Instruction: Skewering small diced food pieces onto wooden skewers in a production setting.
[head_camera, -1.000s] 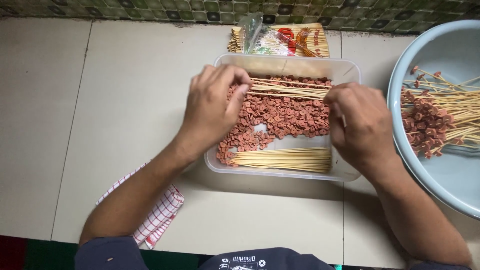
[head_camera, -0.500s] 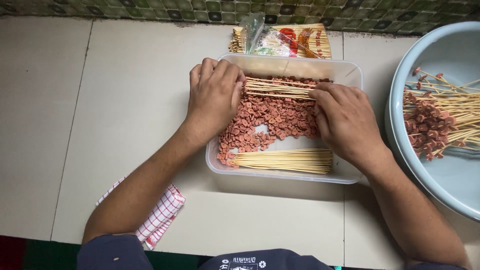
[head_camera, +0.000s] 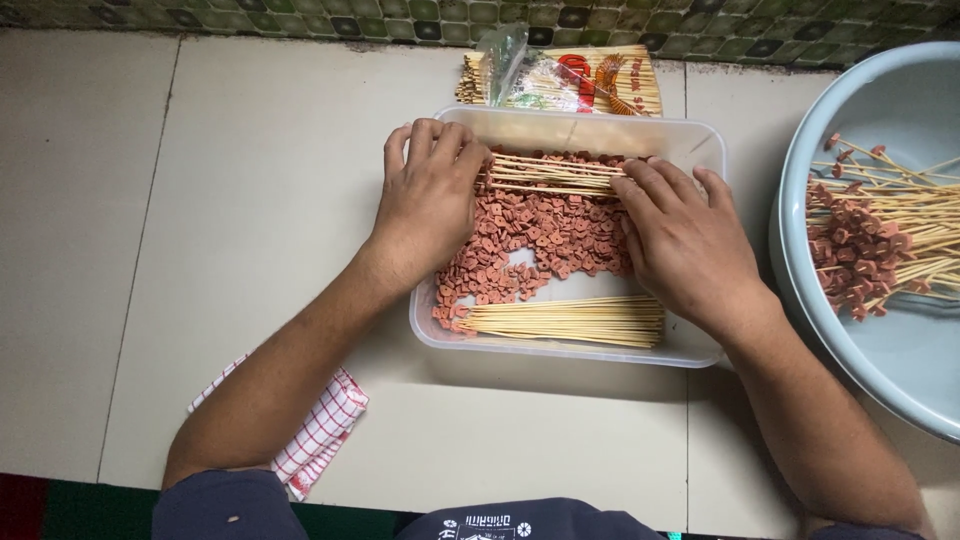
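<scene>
A clear plastic tub (head_camera: 700, 140) on the tiled floor holds a heap of small reddish meat pieces (head_camera: 545, 240). Across its far side lies a bundle of bamboo skewers (head_camera: 550, 175), and a second bundle (head_camera: 570, 320) rests along its near side. My left hand (head_camera: 430, 200) lies on the left end of the far bundle, fingers curled over it. My right hand (head_camera: 685, 240) presses on that bundle's right end with its fingertips. Both hands are inside the tub over the meat.
A large pale blue basin (head_camera: 890, 350) at the right holds several skewers threaded with meat (head_camera: 870, 240). A plastic packet of skewers (head_camera: 570, 80) lies beyond the tub. A red-checked cloth (head_camera: 320, 430) sits by my left forearm.
Both hands have moved to the far skewer bundle; the right hand came in from the tub's right edge and the left shifted up over the bundle's left end.
</scene>
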